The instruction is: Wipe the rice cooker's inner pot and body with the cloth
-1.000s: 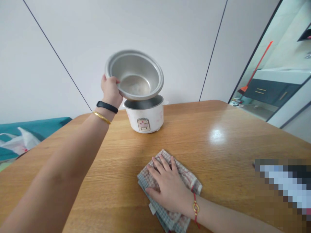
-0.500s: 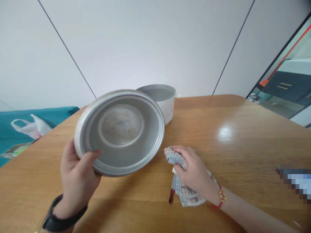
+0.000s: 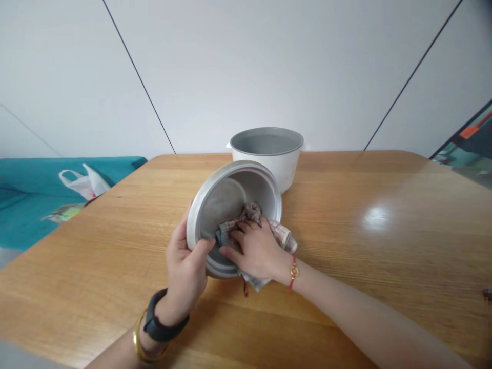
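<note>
Tilted above the table is a grey metal pot with a wide rim, its inside facing me and to the right. My left hand grips its left edge, thumb over the rim and the other fingers behind it. Inside the pot, my right hand presses a checked cloth against the inner wall. The cloth is bunched under the fingers, and part of it hangs over the rim. Just behind stands a white rice cooker body with a grey interior, upright and without a lid.
The wooden table reaches back to a white panelled wall. Left of it is a teal sofa with a white plastic bag on it. A small blurred dark object shows at the right edge.
My right hand has brought the cloth up from the table into the pot. The left hand has turned the pot further sideways. The view has shifted, so the rice cooker body shows more fully.
</note>
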The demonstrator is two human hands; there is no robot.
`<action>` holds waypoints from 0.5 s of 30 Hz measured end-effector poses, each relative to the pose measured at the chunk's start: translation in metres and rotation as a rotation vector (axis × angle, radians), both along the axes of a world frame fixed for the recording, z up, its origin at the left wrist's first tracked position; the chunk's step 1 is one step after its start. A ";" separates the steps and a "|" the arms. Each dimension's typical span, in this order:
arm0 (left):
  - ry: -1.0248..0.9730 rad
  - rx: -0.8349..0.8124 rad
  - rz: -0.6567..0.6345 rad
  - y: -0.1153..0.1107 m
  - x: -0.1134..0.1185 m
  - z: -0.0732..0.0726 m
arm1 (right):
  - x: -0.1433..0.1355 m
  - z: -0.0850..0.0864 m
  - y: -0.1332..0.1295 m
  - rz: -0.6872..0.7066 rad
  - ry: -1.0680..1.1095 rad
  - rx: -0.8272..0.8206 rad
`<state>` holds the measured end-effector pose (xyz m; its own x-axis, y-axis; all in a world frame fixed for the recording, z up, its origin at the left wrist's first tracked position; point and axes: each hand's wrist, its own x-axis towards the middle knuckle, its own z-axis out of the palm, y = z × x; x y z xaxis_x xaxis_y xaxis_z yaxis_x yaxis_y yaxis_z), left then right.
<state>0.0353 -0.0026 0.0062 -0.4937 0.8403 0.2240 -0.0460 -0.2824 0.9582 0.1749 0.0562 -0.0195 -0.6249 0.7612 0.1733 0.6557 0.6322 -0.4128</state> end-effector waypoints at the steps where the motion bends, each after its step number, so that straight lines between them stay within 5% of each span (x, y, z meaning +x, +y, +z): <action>1: 0.018 0.002 -0.003 0.001 0.002 0.001 | 0.000 0.002 -0.005 0.073 0.058 -0.108; 5: 0.074 -0.034 -0.046 0.016 0.006 0.018 | 0.001 0.015 -0.014 0.269 0.309 -0.361; 11: -0.024 -0.102 -0.217 0.054 -0.012 0.065 | 0.014 0.018 -0.010 0.181 -0.037 -0.001; 13: -0.054 -0.091 -0.180 0.054 -0.016 0.064 | 0.017 0.016 -0.013 0.178 -0.109 0.038; 15: -0.027 -0.060 -0.101 0.044 -0.014 0.049 | 0.016 0.011 -0.019 0.143 -0.089 0.034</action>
<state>0.0218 0.0413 0.0547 -0.4112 0.8974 0.1597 -0.0968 -0.2172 0.9713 0.1904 0.0377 -0.0083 -0.7402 0.6584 0.1364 0.5913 0.7340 -0.3340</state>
